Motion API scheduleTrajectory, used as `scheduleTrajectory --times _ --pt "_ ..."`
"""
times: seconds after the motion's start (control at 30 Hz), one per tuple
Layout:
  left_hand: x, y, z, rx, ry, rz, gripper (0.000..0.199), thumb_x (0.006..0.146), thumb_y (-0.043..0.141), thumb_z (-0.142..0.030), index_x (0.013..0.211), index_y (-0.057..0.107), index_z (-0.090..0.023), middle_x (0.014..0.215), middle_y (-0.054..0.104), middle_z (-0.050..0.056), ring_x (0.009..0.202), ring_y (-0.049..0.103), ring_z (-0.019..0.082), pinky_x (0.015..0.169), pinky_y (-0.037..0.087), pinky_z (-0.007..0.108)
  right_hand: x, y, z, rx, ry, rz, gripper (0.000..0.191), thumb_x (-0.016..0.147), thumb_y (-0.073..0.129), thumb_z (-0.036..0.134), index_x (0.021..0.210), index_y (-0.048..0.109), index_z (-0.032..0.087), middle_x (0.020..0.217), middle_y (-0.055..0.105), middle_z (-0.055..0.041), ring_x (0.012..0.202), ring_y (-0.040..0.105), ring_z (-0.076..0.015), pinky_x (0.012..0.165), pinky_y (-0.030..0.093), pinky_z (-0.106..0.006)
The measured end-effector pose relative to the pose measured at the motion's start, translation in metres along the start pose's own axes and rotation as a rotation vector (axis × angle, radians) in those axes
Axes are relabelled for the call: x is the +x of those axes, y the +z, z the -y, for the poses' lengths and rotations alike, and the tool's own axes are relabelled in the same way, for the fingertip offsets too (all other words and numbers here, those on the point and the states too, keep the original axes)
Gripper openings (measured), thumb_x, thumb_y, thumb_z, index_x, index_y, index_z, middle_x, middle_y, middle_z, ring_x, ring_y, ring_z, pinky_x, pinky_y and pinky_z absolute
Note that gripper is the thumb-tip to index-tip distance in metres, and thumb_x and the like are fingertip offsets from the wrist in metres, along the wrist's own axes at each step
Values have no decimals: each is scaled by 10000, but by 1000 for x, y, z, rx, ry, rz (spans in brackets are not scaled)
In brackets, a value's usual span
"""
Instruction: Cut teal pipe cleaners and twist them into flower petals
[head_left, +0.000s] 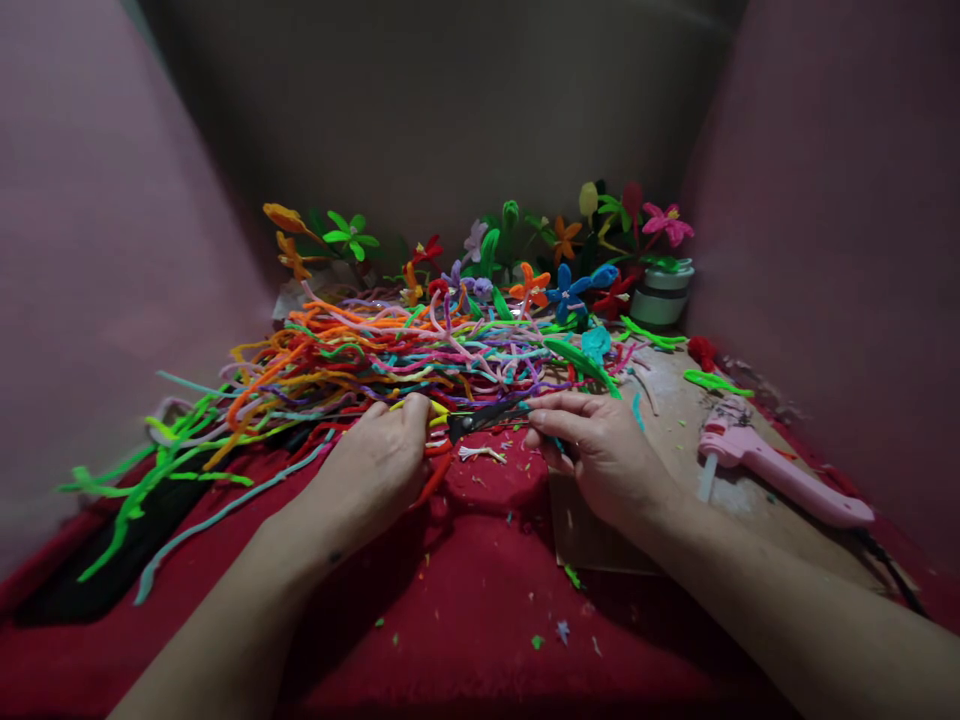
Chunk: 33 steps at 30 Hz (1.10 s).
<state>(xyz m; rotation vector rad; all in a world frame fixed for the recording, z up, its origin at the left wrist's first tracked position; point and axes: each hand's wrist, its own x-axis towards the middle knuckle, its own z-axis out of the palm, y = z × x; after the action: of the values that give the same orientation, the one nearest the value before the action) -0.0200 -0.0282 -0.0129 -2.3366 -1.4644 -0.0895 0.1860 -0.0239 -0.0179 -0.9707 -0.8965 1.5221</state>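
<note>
Left hand (382, 447) gripping scissors (468, 424); green leaf (661, 264) at pot (660, 306) rim.

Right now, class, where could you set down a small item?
The red cloth between the forearms, bar scattered scraps. The cardboard has a narrower patch between right hand and glue gun. Farther back is crowded: heaped fuzzy stems, then flowers.

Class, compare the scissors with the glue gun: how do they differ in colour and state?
The scissors show dark blades and yellow handles; the glue gun's body is pink. The left grip holds the scissors, while the glue gun lies on the board. Both are hand tools.
</note>
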Motion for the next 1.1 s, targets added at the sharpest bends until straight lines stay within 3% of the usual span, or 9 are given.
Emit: scheduleTrajectory --times 0.4,0.7,0.97,1.1 --pt "-2 1 3 30 13 -34 15 794 427 -168 807 424 -175 727 570 70 632 486 217 594 331 311 0 -1 4 -20 -11 20 106 564 679 183 663 661 149 495 580 8 468 500 -81 430 314 -192" --pt "0 9 6 10 84 -107 83 776 411 -112 831 404 -174 670 578 35 587 499 200 659 359 326 2 -2 0 -93 -4 52 147 571 650 201 703 652 136 473 582 0 399 403 -60 390 231 -195" --pt "1 4 2 112 93 -149 84 782 398 -100 838 418 -159 608 547 19 550 482 195 633 366 311 3 -3 0 -91 -6 95 114 585 640 195 678 626 131 456 561 14 360 342 -41 366 179 -198" --pt "1 2 1 123 60 -112 95 791 370 -90 807 415 -173 593 537 24 548 491 195 620 367 304 2 -2 2 -88 9 65 115 579 656 208 670 624 144 462 560 16 377 369 -52 371 207 -196"
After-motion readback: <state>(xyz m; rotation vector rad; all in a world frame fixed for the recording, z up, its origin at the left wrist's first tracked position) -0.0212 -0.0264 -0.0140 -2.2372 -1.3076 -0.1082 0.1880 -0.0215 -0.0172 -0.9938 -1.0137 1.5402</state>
